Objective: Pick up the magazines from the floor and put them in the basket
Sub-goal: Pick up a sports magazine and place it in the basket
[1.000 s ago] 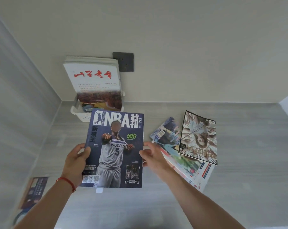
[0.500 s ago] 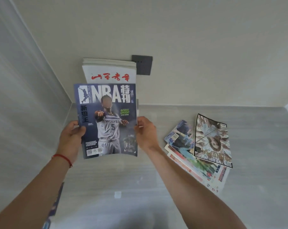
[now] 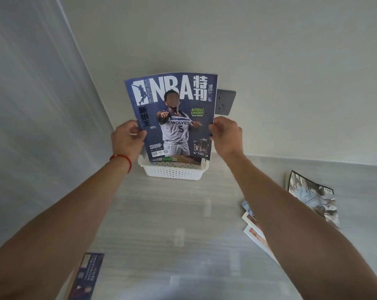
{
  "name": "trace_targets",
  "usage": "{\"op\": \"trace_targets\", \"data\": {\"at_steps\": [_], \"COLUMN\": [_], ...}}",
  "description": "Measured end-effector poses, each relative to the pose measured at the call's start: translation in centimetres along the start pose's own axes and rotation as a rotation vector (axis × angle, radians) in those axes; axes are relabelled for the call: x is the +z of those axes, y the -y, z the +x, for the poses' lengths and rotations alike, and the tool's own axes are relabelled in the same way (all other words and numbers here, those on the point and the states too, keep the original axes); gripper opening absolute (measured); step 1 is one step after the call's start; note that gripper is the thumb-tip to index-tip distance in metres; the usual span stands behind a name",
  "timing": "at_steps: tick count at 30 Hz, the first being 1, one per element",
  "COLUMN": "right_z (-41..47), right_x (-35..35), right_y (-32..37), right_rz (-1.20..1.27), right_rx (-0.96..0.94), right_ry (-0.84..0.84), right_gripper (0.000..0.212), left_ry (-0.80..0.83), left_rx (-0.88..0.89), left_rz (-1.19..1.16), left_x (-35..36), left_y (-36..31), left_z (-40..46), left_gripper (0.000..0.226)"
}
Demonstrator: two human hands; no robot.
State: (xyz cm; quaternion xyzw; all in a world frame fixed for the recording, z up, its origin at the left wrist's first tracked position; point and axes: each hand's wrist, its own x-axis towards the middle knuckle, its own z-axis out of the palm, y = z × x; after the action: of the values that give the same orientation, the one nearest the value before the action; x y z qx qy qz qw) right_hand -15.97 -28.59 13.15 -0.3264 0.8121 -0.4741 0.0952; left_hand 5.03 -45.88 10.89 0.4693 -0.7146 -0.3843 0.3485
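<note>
A dark blue NBA magazine (image 3: 174, 113) stands upright with its lower edge inside the white perforated basket (image 3: 174, 173) against the far wall. My left hand (image 3: 127, 140) grips its left edge and my right hand (image 3: 225, 136) grips its right edge. The magazine hides the ones standing behind it in the basket. A magazine with a pale illustrated cover (image 3: 315, 198) lies on the floor at the right, on top of several fanned-out magazines (image 3: 254, 228) partly hidden by my right forearm. A dark blue magazine (image 3: 87, 276) lies on the floor at lower left.
A dark wall socket plate (image 3: 225, 102) sits on the wall just right of the held magazine. A grey wall runs along the left side and meets the back wall in a corner next to the basket. The floor is grey wood-look planks.
Both hands carried the NBA magazine up and forward from over the floor to the basket, where its lower edge now sits inside. It now covers the white magazine with red lettering.
</note>
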Motion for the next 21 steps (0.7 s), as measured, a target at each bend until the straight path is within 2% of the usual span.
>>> {"op": "trace_targets", "data": {"at_steps": [9, 15, 18, 21], "right_z": [1.8, 2.3, 2.7, 2.4], "right_x": [2.9, 4.7, 5.5, 6.0], "right_y": [-2.2, -4.3, -4.8, -5.6], "right_rz": [-0.013, -0.087, -0.119, -0.142], "right_rx": [0.095, 0.129, 0.115, 0.156], "right_ry": [0.124, 0.054, 0.061, 0.069], "right_gripper": [0.017, 0.022, 0.025, 0.032], "left_ry": [-0.019, -0.027, -0.034, -0.065], "left_rx": [-0.104, -0.253, -0.279, -0.314], "left_rz": [0.037, -0.064, -0.075, -0.123], "left_x": [1.8, 4.2, 4.9, 5.2], "left_y": [3.4, 5.9, 6.7, 6.6], "left_z": [2.4, 3.0, 3.2, 3.0], "left_gripper": [0.007, 0.019, 0.011, 0.014]}}
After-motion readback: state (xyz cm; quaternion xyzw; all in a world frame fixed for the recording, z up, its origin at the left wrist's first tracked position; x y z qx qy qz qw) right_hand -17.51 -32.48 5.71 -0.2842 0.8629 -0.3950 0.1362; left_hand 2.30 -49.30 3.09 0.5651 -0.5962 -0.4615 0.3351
